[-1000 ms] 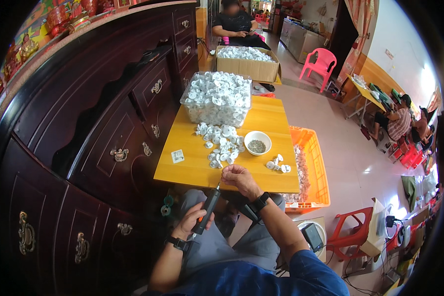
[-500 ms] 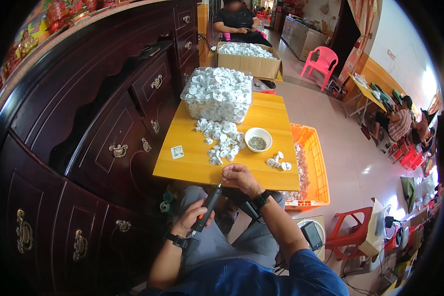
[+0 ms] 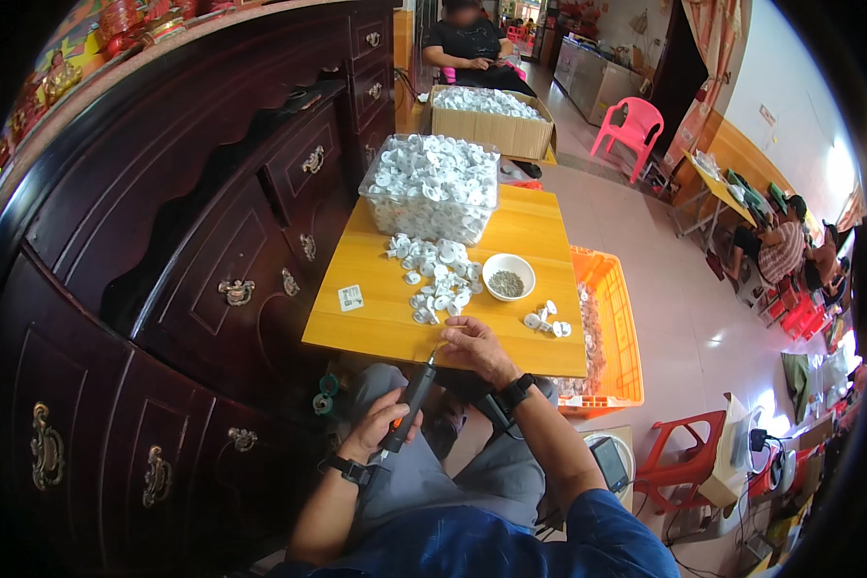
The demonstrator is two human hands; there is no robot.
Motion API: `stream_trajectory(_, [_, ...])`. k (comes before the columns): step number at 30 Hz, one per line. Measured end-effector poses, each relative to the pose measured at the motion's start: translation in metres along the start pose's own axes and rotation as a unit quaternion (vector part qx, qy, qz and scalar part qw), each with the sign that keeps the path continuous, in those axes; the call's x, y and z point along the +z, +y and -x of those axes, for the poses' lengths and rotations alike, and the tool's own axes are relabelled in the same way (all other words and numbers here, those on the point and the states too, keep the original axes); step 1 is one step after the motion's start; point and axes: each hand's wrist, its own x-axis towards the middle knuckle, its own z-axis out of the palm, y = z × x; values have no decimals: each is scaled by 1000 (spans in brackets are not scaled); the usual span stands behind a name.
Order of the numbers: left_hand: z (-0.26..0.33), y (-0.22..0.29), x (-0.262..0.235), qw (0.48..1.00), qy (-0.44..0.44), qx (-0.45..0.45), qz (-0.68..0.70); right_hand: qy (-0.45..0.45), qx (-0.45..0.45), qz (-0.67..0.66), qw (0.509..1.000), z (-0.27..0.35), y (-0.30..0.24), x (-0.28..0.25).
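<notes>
My left hand [image 3: 380, 427] is wrapped round a black electric screwdriver [image 3: 413, 397], its tip pointing up and away over my lap. Just above that tip, at the table's near edge, the fingers of my right hand [image 3: 478, 349] are pinched together. Whatever they hold is too small to make out. Beyond my hands, a loose pile of white plastic parts [image 3: 440, 279] lies on the yellow table [image 3: 356, 267]. A white bowl [image 3: 509, 278] of tiny metallic pieces stands right of the pile. A few more white parts [image 3: 547, 320] lie near the table's right edge.
A clear tub [image 3: 431, 188] heaped with white parts stands at the table's back; a filled cardboard box [image 3: 491, 132] is behind it. An orange crate [image 3: 618, 328] sits at the right. Dark drawers [image 3: 202, 299] line the left. A person [image 3: 467, 48] sits beyond the box.
The right hand's fingers have shifted slightly right, a little off the screwdriver's tip. The left hand keeps its grip on the screwdriver. The whole view has shifted slightly.
</notes>
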Motion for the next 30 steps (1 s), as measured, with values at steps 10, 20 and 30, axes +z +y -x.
stream_trajectory(10, [1,0,-1,1000,15,11,-3,204,-218,527,796,-46,5,-14])
stream_trajectory(20, [0,-3,2,1000,8,6,21,187,-228,459,838,-40,11,-32])
stream_trajectory(30, [-7,-12,-2,1000,12,12,-10,119,-194,319,920,-10,17,-14])
